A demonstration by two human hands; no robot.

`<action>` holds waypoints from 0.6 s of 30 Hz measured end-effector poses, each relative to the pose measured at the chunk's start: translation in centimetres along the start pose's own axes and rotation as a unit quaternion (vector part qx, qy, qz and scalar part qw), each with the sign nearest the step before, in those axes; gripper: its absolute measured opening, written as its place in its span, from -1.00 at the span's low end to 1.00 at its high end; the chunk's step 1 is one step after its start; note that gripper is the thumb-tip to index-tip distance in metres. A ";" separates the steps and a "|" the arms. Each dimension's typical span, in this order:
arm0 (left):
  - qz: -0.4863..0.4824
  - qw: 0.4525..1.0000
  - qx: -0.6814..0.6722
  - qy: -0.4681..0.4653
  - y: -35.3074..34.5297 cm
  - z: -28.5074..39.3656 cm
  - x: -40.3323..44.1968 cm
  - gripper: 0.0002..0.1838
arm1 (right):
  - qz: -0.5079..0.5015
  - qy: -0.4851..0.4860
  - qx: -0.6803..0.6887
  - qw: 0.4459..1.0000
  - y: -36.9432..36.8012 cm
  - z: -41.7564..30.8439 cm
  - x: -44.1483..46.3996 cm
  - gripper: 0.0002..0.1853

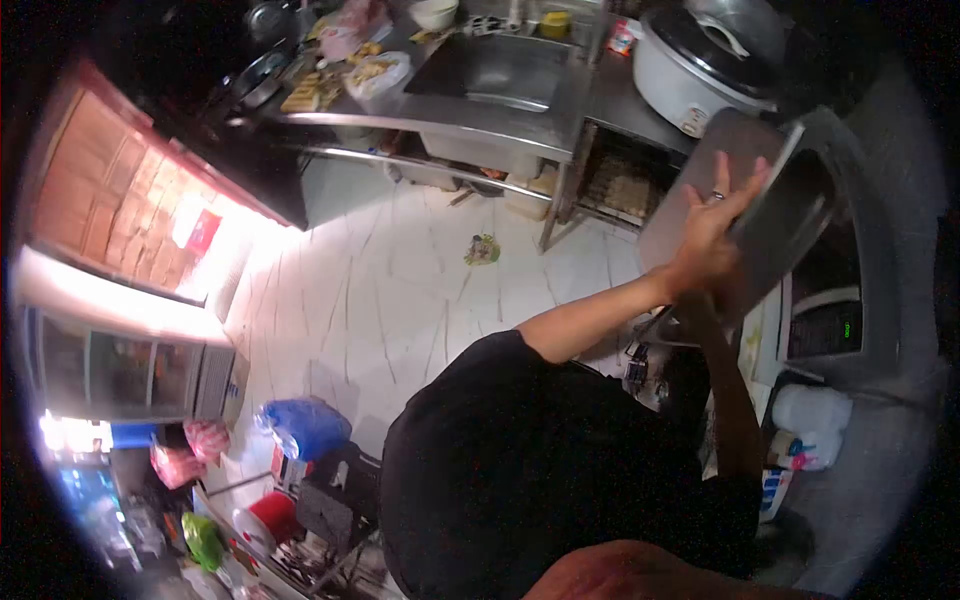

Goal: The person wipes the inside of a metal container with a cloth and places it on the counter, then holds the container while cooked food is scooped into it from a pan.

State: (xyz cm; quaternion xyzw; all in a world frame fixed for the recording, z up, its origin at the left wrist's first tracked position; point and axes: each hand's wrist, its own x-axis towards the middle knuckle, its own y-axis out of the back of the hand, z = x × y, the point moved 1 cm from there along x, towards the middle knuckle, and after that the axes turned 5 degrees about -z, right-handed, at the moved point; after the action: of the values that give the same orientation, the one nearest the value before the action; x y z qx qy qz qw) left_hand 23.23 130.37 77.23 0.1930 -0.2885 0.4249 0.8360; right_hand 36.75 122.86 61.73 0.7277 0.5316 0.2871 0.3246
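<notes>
Could hardly make out the right hand [703, 303], dark and mostly covered by the left hand [712, 235]; could not tell the state of its fingers. Found the left fingers splayed wide over a flat grey panel [668, 212], with the amount of contact hard to judge. Lost the panel's lower end behind hands and wrists. Counted one panel, one ring [718, 195] on the left hand, one sink [500, 75], one rice cooker [690, 75] and one blue bag [305, 425]. Saw the panel steeply tilted just beside the cooker's counter [625, 100] and before a dark appliance [820, 325] with green digits. Read its long axis as slanting from the wrists to upper right, top end towards the cooker.
</notes>
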 end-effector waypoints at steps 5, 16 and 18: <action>0.044 0.999 -0.016 0.017 2.1 -2.4 0.5 -0.14 | -0.078 0.041 0.168 0.982 -0.8 -6.0 -4.7 -0.62; 0.003 0.980 -0.173 0.103 1.9 -1.8 2.2 -0.09 | 0.197 0.225 -0.494 0.816 16.6 -8.1 -1.5 -0.59; -0.015 0.980 -0.165 0.111 1.2 -1.3 1.9 -0.12 | 0.306 0.215 -0.358 0.856 19.9 -10.3 -1.0 -0.48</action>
State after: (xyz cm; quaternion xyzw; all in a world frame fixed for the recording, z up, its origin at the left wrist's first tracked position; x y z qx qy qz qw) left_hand 23.56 132.88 77.59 0.0078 -0.2568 0.3774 0.8897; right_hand 40.27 119.18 83.58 0.6073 0.1995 0.6918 0.3358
